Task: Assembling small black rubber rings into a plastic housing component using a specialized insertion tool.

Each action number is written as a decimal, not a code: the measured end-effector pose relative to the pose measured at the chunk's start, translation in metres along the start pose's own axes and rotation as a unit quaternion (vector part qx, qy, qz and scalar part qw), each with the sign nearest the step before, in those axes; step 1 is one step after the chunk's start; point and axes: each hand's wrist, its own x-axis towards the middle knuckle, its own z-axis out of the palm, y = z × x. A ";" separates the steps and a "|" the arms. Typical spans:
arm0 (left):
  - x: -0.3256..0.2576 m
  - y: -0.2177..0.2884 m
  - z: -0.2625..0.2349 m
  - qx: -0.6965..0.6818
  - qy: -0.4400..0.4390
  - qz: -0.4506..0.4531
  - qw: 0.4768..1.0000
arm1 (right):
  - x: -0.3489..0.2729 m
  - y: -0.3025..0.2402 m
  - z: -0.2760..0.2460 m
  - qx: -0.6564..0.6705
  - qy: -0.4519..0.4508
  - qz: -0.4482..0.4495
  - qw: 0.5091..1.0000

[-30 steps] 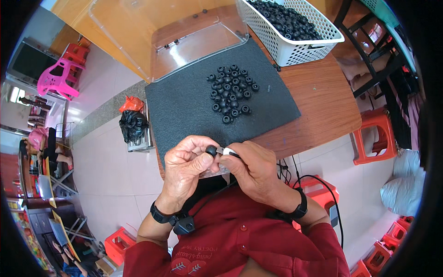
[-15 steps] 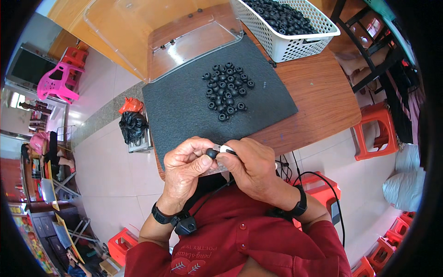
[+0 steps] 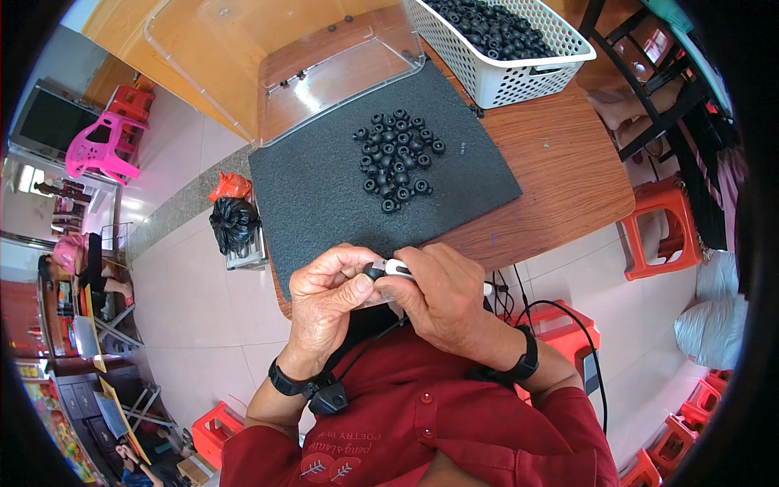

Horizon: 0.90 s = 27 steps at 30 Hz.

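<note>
Head view: left grip (image 3: 329,288) by mat (image 3: 308,183) edge, open room beyond.

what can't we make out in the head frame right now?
All in the head view:
- White tool: most of its handle is hidden by the right grip.
- Black piece: underside and far side covered by the left grip.
- Where tool meets piece: too small to tell exact contact.
- White basket: far end cut off by the upper edge; lower layers hidden by the pieces on top.
- Black bag: contents hidden by its opaque plastic.
</note>
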 end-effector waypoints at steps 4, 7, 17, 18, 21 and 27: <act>0.000 0.000 0.001 -0.011 0.004 -0.010 1.000 | 0.000 -0.002 -0.002 -0.016 -0.001 -0.006 1.000; 0.000 -0.001 -0.001 -0.017 -0.001 -0.010 1.000 | 0.000 -0.002 -0.001 -0.027 0.005 -0.016 0.999; -0.002 -0.001 -0.001 -0.024 0.009 -0.012 1.000 | 0.002 -0.002 -0.005 -0.091 0.001 -0.061 0.994; -0.002 -0.001 0.000 -0.027 0.008 -0.011 1.000 | 0.002 -0.002 -0.005 -0.093 -0.002 -0.062 0.994; -0.002 -0.002 0.001 -0.053 0.015 -0.026 0.998 | 0.003 -0.003 -0.006 -0.098 -0.017 -0.070 0.993; -0.003 0.001 0.004 -0.066 0.024 -0.061 0.996 | -0.002 -0.003 -0.002 -0.056 -0.011 -0.057 0.997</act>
